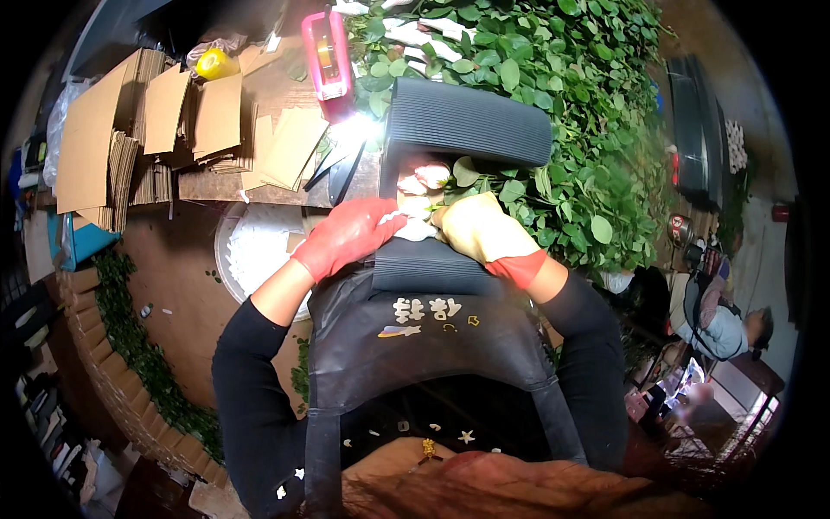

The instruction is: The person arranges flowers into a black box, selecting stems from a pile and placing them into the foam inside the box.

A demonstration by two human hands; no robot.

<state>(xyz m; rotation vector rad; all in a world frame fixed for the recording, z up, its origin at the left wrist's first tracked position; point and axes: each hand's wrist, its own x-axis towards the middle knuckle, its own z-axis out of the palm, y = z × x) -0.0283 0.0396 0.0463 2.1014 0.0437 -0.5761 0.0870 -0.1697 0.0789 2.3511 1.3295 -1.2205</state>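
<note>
My left hand (350,235), in a red glove, is closed with its fingertips pinching a soft white sleeve (418,230). From the other side, my right hand (488,228), in a cream-yellow glove with a red cuff, has its curled fingers on the same white sleeve. A pale rose head (417,208) shows between the fingertips, partly hidden by the gloves. Just beyond lie pink-white rose heads (425,177) on a brown card surface. A black ribbed pad (432,266) lies below my hands, and a larger black ribbed block (471,121) stands behind the roses.
Leafy rose stems (571,130) cover the table's right side. Left of the block are a pink tape dispenser (327,65), black-handled scissors (346,173) and cardboard sheets (216,117). A round tub (226,259) of white pieces stands lower left. A person (722,329) is at far right.
</note>
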